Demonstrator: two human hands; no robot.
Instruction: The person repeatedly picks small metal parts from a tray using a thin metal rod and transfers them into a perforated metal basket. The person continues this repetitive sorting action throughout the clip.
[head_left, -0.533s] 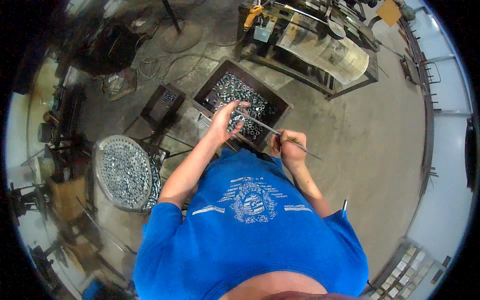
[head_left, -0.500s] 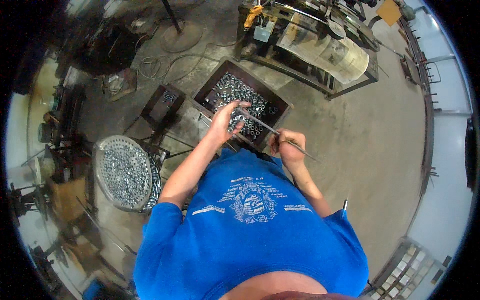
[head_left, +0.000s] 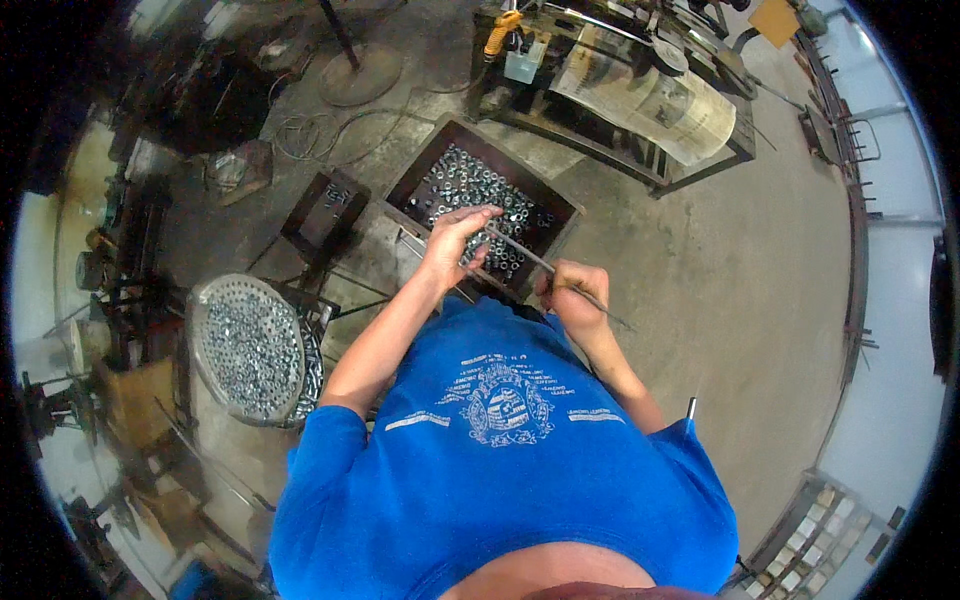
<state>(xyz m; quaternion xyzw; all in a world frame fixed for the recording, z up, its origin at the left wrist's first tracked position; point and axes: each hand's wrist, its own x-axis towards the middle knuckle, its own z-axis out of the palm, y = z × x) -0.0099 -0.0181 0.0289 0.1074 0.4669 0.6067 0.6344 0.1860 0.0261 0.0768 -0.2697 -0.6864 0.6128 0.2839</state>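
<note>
My right hand (head_left: 578, 292) is closed around a thin dark metal rod (head_left: 520, 247), which slants from near my left fingertips down to the right past my fist. My left hand (head_left: 455, 245) is curled at the rod's upper end, above a dark metal bin (head_left: 410, 185). Many shiny metal nuts (head_left: 470, 180) lie loose in that bin. Some nuts show between my left thumb and fingers; whether they rest in the hand or lie in the bin behind it I cannot make out.
At left stands a round perforated pan (head_left: 200, 355) heaped with small metal parts. A smaller dark tray (head_left: 322, 210) with a few pieces sits beyond it. A workbench (head_left: 640, 165) bearing paper and an orange air gun (head_left: 502, 34) stands ahead. A hose (head_left: 310, 140) lies on the floor.
My left fingers have shifted slightly at the rod's upper end. The right hand keeps its grip on the rod, with almost no movement.
</note>
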